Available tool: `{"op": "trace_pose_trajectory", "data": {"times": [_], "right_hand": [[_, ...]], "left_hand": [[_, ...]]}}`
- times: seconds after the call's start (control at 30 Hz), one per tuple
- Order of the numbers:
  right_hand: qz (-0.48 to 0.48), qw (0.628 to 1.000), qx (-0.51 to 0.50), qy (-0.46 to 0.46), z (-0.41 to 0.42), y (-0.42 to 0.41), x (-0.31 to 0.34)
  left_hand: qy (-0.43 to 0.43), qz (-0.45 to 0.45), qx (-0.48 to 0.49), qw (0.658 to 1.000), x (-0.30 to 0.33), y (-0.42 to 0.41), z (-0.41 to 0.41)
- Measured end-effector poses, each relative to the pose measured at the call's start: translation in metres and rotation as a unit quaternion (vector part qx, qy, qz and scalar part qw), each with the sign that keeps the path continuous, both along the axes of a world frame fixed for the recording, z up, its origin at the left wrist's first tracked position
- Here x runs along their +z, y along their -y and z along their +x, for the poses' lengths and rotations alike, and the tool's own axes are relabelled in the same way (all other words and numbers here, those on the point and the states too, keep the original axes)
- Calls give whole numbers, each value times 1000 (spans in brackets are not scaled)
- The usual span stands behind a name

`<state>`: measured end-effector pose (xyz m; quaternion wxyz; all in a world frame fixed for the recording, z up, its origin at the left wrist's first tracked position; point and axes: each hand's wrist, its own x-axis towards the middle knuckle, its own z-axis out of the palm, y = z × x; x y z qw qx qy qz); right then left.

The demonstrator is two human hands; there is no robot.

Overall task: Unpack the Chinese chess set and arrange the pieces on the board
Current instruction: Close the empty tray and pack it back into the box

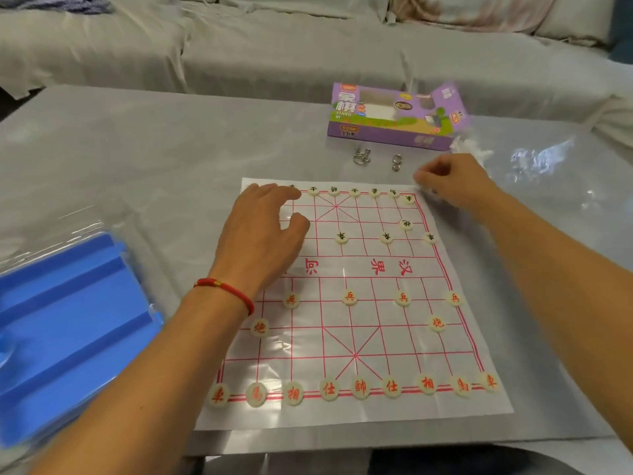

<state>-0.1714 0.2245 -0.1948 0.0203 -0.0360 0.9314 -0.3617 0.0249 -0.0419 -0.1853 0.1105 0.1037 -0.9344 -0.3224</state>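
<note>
A thin plastic chess board with a red grid lies on the table. Red-lettered pieces fill the near row, and several more stand higher up. Black-lettered pieces line the far row, with others below them. My left hand hovers over the board's far left part, fingers loosely curled, fingertips at the far row; it hides the pieces beneath. My right hand is past the far right corner, its fingers curled together; whether they pinch anything I cannot tell. The purple chess box lies open beyond the board.
A blue tray in clear plastic lies at the left. Two metal rings sit between box and board. Crumpled clear plastic lies right of the box. A grey covered sofa runs behind the table.
</note>
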Motion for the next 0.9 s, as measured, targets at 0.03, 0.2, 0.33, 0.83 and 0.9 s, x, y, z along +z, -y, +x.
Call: {"op": "trace_pose_trajectory", "data": {"times": [0.03,0.2,0.33,0.83,0.9], "right_hand": [[-36,999,-7,26,7,-7,-1],[-91,995,-8,44,22,-14,-10],[-98,994,-17,52,20,-9,-17],[-87,996,-16,-3,10,-14,-26],[-88,996,-18,-7,10,-14,-27]], "left_hand": [[-3,0,8,1000,-1,-1,-1],[-14,3,34,999,-6,-2,-2],[-9,6,43,999,-10,-2,1],[-14,5,74,997,-9,-2,6],[-9,5,75,997,-9,-2,6]]}}
